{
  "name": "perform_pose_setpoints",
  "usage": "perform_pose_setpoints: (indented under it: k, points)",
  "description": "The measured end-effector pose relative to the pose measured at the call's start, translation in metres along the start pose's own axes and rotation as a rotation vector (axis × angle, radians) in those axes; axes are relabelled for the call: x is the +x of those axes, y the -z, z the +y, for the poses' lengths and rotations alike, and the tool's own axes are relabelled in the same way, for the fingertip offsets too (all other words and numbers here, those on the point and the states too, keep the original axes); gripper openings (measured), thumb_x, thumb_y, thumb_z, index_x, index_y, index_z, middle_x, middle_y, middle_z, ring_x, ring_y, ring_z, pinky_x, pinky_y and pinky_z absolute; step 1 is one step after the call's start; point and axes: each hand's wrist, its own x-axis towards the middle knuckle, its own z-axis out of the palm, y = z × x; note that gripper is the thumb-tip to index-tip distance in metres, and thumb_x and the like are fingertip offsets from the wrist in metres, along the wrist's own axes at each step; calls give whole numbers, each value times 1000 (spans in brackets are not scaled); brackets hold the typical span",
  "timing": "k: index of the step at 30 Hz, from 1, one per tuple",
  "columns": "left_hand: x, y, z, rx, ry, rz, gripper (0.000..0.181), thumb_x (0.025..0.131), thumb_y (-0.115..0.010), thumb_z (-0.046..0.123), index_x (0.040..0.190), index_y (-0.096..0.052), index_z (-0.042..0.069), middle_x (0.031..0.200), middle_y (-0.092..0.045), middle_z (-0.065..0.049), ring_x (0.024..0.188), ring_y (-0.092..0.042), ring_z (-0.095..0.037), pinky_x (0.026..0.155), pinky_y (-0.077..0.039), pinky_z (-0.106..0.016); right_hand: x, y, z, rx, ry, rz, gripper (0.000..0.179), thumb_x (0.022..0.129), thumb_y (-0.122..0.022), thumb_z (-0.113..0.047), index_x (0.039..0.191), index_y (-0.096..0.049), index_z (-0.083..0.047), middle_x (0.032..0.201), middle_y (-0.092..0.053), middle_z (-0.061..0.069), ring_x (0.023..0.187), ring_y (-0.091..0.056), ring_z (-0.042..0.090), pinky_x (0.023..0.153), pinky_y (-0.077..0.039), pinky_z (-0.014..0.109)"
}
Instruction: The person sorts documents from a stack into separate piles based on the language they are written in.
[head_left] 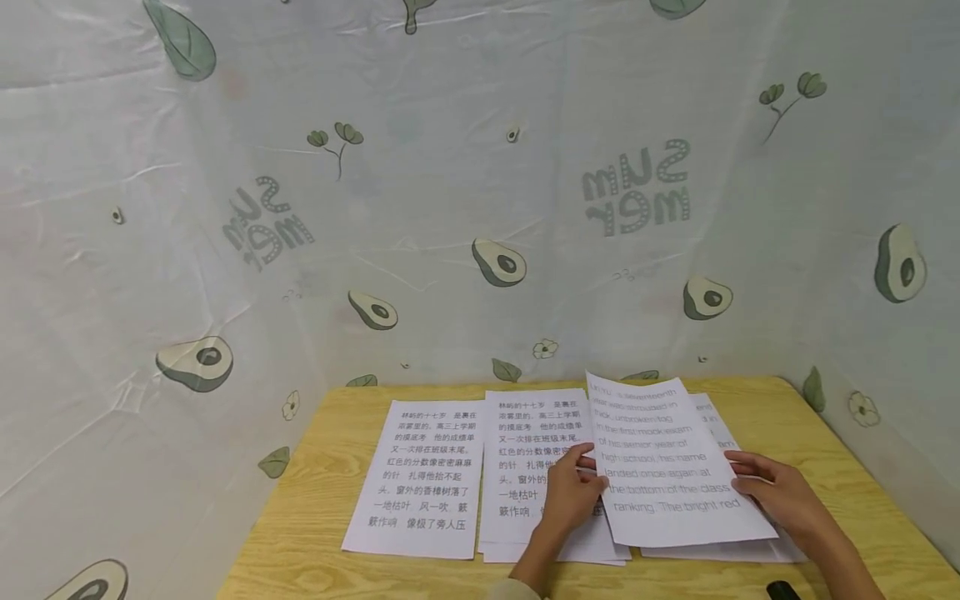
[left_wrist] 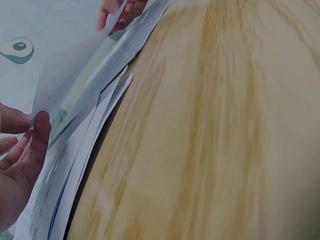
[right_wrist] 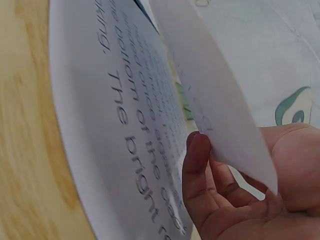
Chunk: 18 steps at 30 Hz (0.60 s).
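A white sheet of paper (head_left: 667,467) printed with English text is raised at a tilt above the right side of the table. My left hand (head_left: 573,492) pinches its left edge between thumb and fingers, over the middle stack of Chinese-text sheets (head_left: 525,417). At the opposite edge, my right hand (head_left: 783,496) grips the same sheet; the right wrist view shows the thumb (right_wrist: 197,155) against its printed face. Beneath lies another English-text sheet (right_wrist: 115,100), mostly covered in the head view. Seen from the left wrist, the raised sheet (left_wrist: 70,75) stands apart from the papers below.
A separate Chinese-text sheet (head_left: 427,467) lies left of the middle stack. All the papers rest on a wood-grain table (head_left: 307,517). A dark object (head_left: 782,591) shows at the front edge of view. A curtain with avocado prints (head_left: 450,167) hangs behind and at both sides.
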Motion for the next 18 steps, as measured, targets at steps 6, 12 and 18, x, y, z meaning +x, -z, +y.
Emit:
perform_pose_setpoints:
  k: [6, 12, 18]
  points:
    - [1, -15, 6, -27, 4, 7, 53, 86, -80, -4, 137, -69, 4, 97, -71, 4, 76, -66, 3, 65, -56, -16, -2, 12, 2, -69, 48, 55, 58, 108, -62, -15, 154, -44, 14, 145, -56, 40, 89, -54, -14, 73, -53, 24]
    - [1, -28, 11, -25, 6, 4, 55, 85, -81, -5, 138, -69, 6, 94, -70, 6, 74, -66, 4, 65, -55, -15, -3, 20, 5, -51, 44, 59, 56, 107, -62, -11, 153, -43, 16, 140, -59, 39, 87, -58, -7, 71, -55, 27]
    - [-1, -36, 11, 2, -3, -1, 54, 85, -81, -3, 137, -69, 6, 94, -71, 7, 74, -66, 4, 66, -55, -16, -2, 24, 12, -37, 1, 34, 58, 107, -61, -11, 153, -41, 18, 133, -66, 33, 87, -60, -5, 71, -57, 28]
